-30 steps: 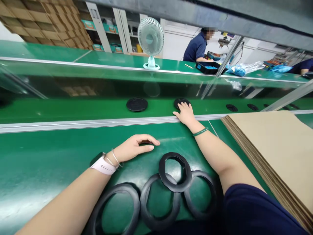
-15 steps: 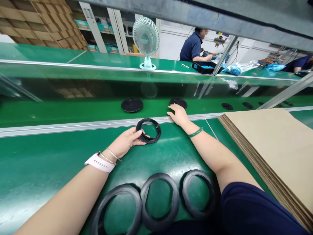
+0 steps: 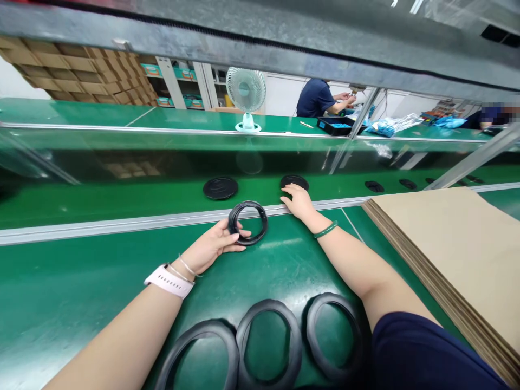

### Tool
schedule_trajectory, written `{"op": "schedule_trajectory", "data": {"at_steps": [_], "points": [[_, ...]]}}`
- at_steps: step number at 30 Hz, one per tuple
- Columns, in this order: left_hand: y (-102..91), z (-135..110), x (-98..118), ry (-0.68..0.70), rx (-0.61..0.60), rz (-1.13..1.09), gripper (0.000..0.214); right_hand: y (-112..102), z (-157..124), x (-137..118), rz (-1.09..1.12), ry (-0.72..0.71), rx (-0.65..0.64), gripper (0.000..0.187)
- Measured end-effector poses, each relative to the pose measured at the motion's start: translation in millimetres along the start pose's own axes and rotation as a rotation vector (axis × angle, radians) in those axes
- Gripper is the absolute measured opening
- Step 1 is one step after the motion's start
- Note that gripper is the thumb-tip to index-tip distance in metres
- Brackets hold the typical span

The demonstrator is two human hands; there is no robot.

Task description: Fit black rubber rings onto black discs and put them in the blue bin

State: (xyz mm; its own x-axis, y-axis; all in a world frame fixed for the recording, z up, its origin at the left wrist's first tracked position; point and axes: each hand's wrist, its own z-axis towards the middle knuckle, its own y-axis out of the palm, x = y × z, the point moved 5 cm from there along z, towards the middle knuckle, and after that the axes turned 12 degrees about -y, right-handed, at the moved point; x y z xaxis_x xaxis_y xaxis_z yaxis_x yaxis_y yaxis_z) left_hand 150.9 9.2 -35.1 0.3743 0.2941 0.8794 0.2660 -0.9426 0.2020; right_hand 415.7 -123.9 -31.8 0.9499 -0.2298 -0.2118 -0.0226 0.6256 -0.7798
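My left hand (image 3: 217, 241) grips the side of a black ring (image 3: 264, 223), thumb in front and fingers behind. The ring is tilted up above the green tabletop, by the metal rail. Reaching over that rail, my right hand (image 3: 299, 202) has its fingers stretched out at the near edge of a round black disc (image 3: 294, 180) on the green belt. Whether the fingertips touch it I cannot tell. Another black disc (image 3: 220, 188) lies on the belt to the left. Close to my body are three larger dark rings, the middle one (image 3: 295, 341) between the others.
A stack of brown cardboard sheets (image 3: 450, 238) lies on my right. Beyond the belt stand a small fan (image 3: 246, 92), a black tray (image 3: 331, 128) and a co-worker (image 3: 312, 98). Several smaller black pieces lie along the belt at right. A metal beam (image 3: 260, 51) crosses overhead.
My view has tilted upward, so the scene sits lower and more of the beam shows. Both hands stay nearly in place. The ring in my left hand has turned slightly.
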Motion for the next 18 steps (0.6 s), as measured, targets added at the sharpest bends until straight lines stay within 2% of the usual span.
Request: {"op": "schedule_trajectory", "data": {"at_steps": [3, 6, 10, 13, 15, 18], "points": [[1.0, -4, 0, -0.027, -0.028, 0.094, 0.039, -5, 3, -2, 0.001, 0.024, 0.027, 0.027], [-1.4, -6, 1, -0.071, -0.048, 0.119, 0.038, -18, 5, 18, -0.046, 0.142, 0.073, 0.023], [-2.3, -6, 2, -0.13, -0.05, 0.207, 0.048, -56, -12, 77, -0.207, 0.403, 0.152, 0.026], [1.2, -5, 3, -0.102, -0.065, 0.338, 0.046, -85, -37, 128, -0.312, 0.646, 0.192, 0.034], [2.6, -5, 3, -0.078, -0.076, 0.424, 0.042, -97, -52, 154, -0.362, 0.793, 0.204, 0.039], [1.2, -3, 0, -0.066, -0.067, 0.504, 0.036, -104, -63, 179, -0.421, 0.933, 0.213, 0.037]]}}
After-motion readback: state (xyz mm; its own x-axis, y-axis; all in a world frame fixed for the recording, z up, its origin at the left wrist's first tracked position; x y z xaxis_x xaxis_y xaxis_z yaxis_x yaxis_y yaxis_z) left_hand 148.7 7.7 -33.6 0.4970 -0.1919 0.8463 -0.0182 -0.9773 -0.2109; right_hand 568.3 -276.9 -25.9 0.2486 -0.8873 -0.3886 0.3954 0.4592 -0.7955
